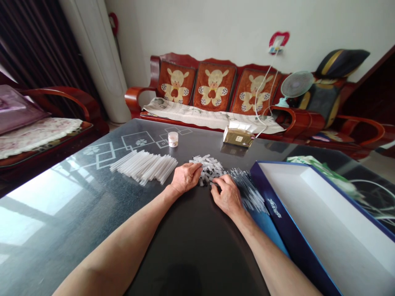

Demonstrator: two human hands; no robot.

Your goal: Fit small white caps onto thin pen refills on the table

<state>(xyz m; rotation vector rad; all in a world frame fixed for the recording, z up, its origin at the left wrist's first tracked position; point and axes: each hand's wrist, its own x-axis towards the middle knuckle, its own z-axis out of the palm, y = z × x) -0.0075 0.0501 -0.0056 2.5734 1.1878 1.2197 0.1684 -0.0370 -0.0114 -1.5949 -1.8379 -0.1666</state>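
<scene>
My left hand (184,176) rests palm down on the dark glass table (92,213), fingertips touching a heap of small white caps (210,166). My right hand (226,193) lies just right of it, fingers curled at the heap's near edge and against a bundle of thin clear-and-dark rods (247,187). Whether either hand pinches a piece is hidden by the fingers. A pile of long white tubes (143,165) lies left of my left hand, apart from it.
A shallow blue box with white inside (324,213) lies open at the right. A small white jar (173,139) and a tissue box (238,135) stand farther back. Behind the table are a red wooden sofa (212,86) and a small fan (296,84).
</scene>
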